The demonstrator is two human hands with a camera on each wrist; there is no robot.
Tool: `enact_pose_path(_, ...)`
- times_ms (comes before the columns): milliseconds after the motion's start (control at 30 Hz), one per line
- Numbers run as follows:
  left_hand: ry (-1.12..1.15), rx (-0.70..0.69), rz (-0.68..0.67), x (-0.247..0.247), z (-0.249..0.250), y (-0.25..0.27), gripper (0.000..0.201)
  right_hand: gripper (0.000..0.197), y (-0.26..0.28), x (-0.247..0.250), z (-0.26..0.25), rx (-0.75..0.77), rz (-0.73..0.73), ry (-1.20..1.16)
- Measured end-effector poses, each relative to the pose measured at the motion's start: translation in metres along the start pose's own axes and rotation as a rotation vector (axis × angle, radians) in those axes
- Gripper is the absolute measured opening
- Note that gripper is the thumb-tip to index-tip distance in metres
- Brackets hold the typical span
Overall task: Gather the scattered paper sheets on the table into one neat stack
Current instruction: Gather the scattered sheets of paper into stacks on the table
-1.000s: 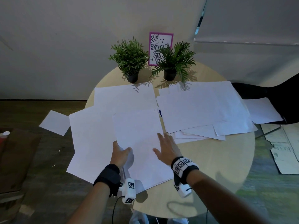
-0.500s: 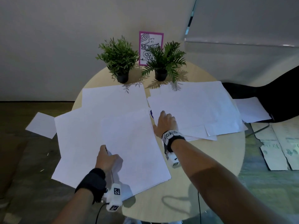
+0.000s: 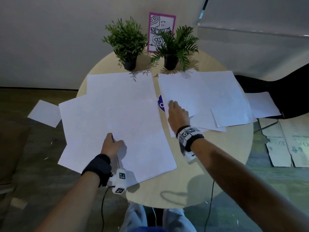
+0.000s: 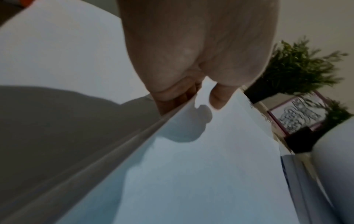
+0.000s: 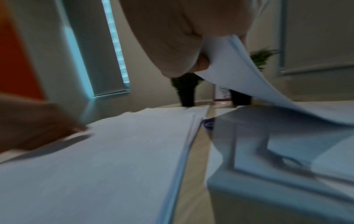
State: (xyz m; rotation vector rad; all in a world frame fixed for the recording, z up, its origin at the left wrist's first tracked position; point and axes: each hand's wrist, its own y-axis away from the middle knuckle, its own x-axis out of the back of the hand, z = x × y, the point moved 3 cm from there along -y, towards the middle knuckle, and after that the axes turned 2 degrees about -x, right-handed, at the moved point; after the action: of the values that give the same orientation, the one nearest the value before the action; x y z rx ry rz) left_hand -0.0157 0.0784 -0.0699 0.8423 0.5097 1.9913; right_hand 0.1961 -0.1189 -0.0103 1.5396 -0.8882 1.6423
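Observation:
White paper sheets cover a round wooden table (image 3: 217, 173). My left hand (image 3: 112, 144) pinches the left edge of a sheet pile (image 3: 138, 131) (image 4: 191, 166) at the near left, thumb on top and fingers under it. My right hand (image 3: 177, 114) (image 5: 191, 45) pinches the near left corner of the top sheet (image 3: 200, 91) (image 5: 249, 84) of the right group and lifts it off the sheets below. More loose sheets (image 3: 232, 116) lie overlapped under it. Other sheets (image 3: 80, 118) stick out over the table's left edge.
Two small potted plants (image 3: 127, 41) (image 3: 175, 46) and a pink-framed card (image 3: 160, 30) stand at the table's far edge. A blue round mark (image 3: 161, 105) shows between the paper groups. Single sheets lie on the floor left (image 3: 44, 113) and right (image 3: 262, 104). Cardboard (image 3: 287, 141) lies right.
My right hand has moved from the near pile forward and right to the right group and taken its top sheet's corner. My left hand keeps its hold on the near pile.

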Motion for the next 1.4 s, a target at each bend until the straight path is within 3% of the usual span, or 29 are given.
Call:
enact_pose_path(100,0.242,0.102,-0.021,0.001,-0.001,0.001,0.025,0.052,0.047,0.008,-0.004,0.231,0.207,-0.110)
enact_pose_path(200,0.616,0.229,-0.038,0.004,-0.008,-0.004,0.037,0.066,0.092,-0.012,-0.012,0.463,0.113,-0.194)
enact_pose_path(333,0.568,0.253,-0.091,0.007,-0.013,-0.003,0.068,0.071,0.124,-0.046,-0.020,0.682,-0.054,-0.181)
enact_pose_path(400,0.442,0.238,-0.080,0.004,-0.008,0.004,0.093,0.071,0.136,-0.054,-0.023,0.784,-0.123,-0.144)
enact_pose_path(433,0.363,0.200,-0.069,0.004,-0.005,0.005,0.096,0.070,0.142,-0.057,-0.023,0.829,-0.138,-0.127)
enact_pose_path(467,0.285,0.153,-0.049,0.004,-0.003,0.006,0.087,0.067,0.147,-0.059,-0.023,0.865,-0.150,-0.111)
enact_pose_path(533,0.139,0.077,-0.008,-0.002,-0.004,0.003,0.042,0.062,0.155,-0.063,-0.021,0.898,-0.195,-0.079)
enact_pose_path(600,0.036,0.035,0.056,-0.004,-0.006,0.001,0.038,0.054,0.161,-0.063,-0.019,0.902,-0.201,-0.098)
enact_pose_path(700,-0.066,0.007,0.084,-0.007,0.000,0.005,0.028,0.068,0.153,-0.054,-0.015,0.740,-0.214,-0.229)
enact_pose_path(833,0.015,0.045,0.107,-0.012,0.002,0.006,0.040,0.075,0.109,-0.049,-0.006,0.110,-0.257,-0.490)
enact_pose_path(933,0.091,0.075,0.115,-0.015,0.004,0.005,0.048,0.071,0.089,-0.052,-0.015,-0.160,-0.378,-0.623)
enact_pose_path(1033,0.103,0.088,0.097,-0.016,0.004,0.003,0.043,0.068,0.084,-0.047,-0.029,-0.249,-0.400,-0.610)
enact_pose_path(1133,0.058,0.041,0.062,-0.014,0.001,-0.003,0.029,0.062,0.086,-0.045,-0.035,-0.191,-0.401,-0.534)
enact_pose_path(1200,0.033,0.003,0.040,-0.011,0.002,-0.005,0.030,0.049,0.083,-0.046,-0.024,-0.200,-0.326,-0.531)
enact_pose_path(1233,0.034,-0.002,0.023,-0.009,0.000,-0.004,0.033,0.042,0.078,-0.045,-0.015,-0.214,-0.265,-0.530)
enact_pose_path(1333,0.039,-0.016,0.017,-0.005,-0.009,-0.004,0.070,0.041,0.055,-0.040,0.021,-0.266,-0.129,-0.457)
enact_pose_path(1400,0.047,-0.028,0.045,-0.005,-0.012,-0.007,0.068,0.050,0.036,-0.038,0.051,-0.350,-0.092,-0.400)
